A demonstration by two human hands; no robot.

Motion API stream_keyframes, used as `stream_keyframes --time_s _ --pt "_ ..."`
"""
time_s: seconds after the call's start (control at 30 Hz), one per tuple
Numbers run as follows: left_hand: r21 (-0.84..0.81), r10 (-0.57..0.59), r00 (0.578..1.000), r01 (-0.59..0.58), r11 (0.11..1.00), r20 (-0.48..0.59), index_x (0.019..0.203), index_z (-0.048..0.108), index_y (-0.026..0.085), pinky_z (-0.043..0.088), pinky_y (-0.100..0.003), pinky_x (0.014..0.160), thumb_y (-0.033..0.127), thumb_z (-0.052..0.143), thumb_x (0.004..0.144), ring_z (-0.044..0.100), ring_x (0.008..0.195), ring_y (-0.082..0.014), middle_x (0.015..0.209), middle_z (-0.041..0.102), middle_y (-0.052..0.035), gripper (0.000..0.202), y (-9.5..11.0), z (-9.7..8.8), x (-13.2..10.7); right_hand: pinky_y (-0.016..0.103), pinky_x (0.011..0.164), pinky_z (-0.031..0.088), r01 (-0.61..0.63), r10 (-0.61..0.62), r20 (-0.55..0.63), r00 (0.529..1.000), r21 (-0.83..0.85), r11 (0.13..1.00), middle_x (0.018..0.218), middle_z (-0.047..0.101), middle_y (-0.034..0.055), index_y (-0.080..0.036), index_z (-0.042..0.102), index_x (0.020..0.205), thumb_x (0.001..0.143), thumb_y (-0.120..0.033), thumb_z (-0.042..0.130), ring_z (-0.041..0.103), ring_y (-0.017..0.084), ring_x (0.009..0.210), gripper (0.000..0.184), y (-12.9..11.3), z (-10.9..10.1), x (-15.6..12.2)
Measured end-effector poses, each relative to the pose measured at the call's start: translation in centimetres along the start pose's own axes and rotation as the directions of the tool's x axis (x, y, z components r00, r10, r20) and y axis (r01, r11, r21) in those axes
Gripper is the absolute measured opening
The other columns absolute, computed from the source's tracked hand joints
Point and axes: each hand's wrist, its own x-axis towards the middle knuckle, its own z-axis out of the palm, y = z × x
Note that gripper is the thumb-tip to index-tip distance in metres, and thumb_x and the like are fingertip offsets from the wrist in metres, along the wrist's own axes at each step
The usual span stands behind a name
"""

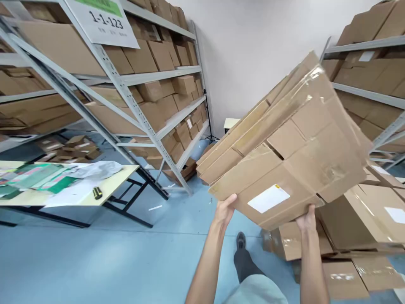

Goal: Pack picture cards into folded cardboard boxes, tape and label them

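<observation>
I hold a stack of flattened cardboard boxes (284, 143) up in front of me, tilted, with clear tape on it and a white label near its lower edge. My left hand (225, 210) grips the stack's lower left edge, fingers curled under it. My right hand (306, 217) grips the lower right edge the same way. My leg and dark shoe (241, 240) show below on the blue floor.
Metal shelving (133, 101) full of cardboard boxes lines the left side, more shelves (367, 46) at right. A pale table (76, 192) with papers and a small black cylinder (97, 193) stands at left. Loose boxes (363, 228) pile on the floor at right.
</observation>
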Motion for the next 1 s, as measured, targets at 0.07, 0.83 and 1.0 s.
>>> stream_keyframes --time_s 0.07,0.83,1.0 --pt "-0.004 0.032 0.997 -0.032 0.999 -0.069 0.110 0.076 0.022 0.062 -0.049 0.105 0.033 0.101 0.052 0.079 0.114 -0.0369 0.103 0.084 -0.0080 0.064 0.5 -1.0 5.2 0.059 0.111 0.061 -0.037 0.039 -0.070 0.997 0.019 0.999 0.110 0.086 0.0039 -0.031 0.079 0.102 0.046 -0.065 0.094 0.079 0.035 0.117 0.068 3.8 3.7 4.1" --pt "-0.102 -0.097 0.764 0.040 0.994 -0.638 0.135 0.073 0.019 0.067 -0.036 0.103 0.039 0.075 0.102 0.081 0.112 -0.0241 0.119 0.083 -0.0107 0.038 5.3 -10.5 68.8 0.049 0.099 0.067 -0.145 0.267 0.395 0.879 -0.310 0.939 0.124 0.083 0.0122 -0.024 0.078 0.119 0.066 -0.057 0.097 0.080 0.035 0.114 0.066 29.9 53.0 49.0" --pt "-0.115 -0.160 0.713 0.111 0.987 -0.683 0.146 0.068 0.023 0.069 -0.041 0.100 0.045 0.072 0.103 0.081 0.111 -0.0265 0.116 0.084 -0.0101 0.048 6.2 -10.9 81.1 0.042 0.091 0.066 -0.149 0.308 0.382 0.871 -0.393 0.907 0.122 0.083 0.0134 -0.021 0.076 0.118 0.064 -0.060 0.098 0.080 0.031 0.106 0.069 34.0 62.8 58.1"
